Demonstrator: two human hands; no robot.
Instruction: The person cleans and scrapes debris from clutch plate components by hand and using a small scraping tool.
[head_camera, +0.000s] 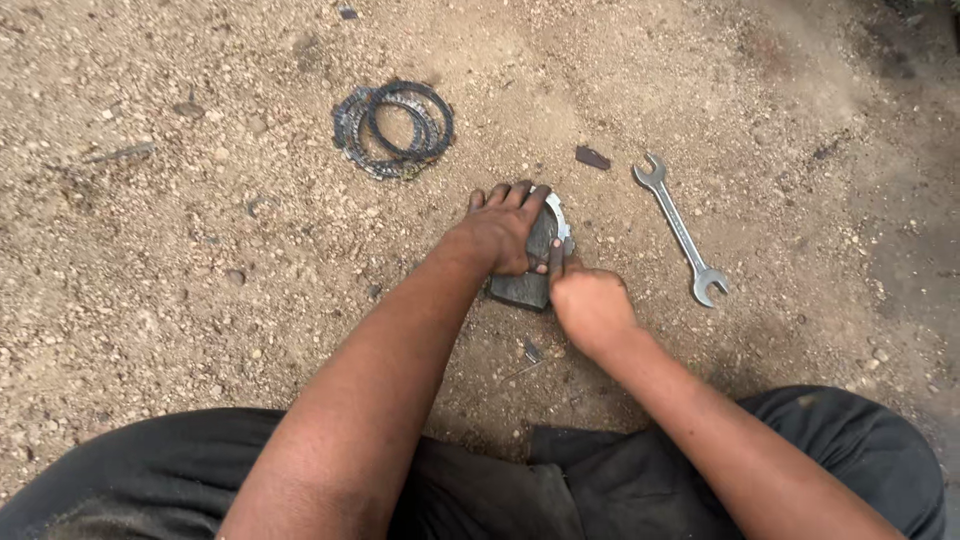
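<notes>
A flat dark grey stone (525, 288) lies on the sandy ground in front of me. A thin toothed metal ring plate (561, 214) rests on the stone. My left hand (505, 232) lies flat over the ring plate and presses it down, fingers spread forward. My right hand (590, 305) sits at the stone's right edge, its fingers on the plate's rim. Most of the plate is hidden under my left hand.
A pile of several dark ring plates (394, 128) lies further off to the left. A silver double open-end spanner (681, 229) lies on the right. A small dark fragment (592, 157) is near it. My knees in dark trousers (520, 490) fill the bottom.
</notes>
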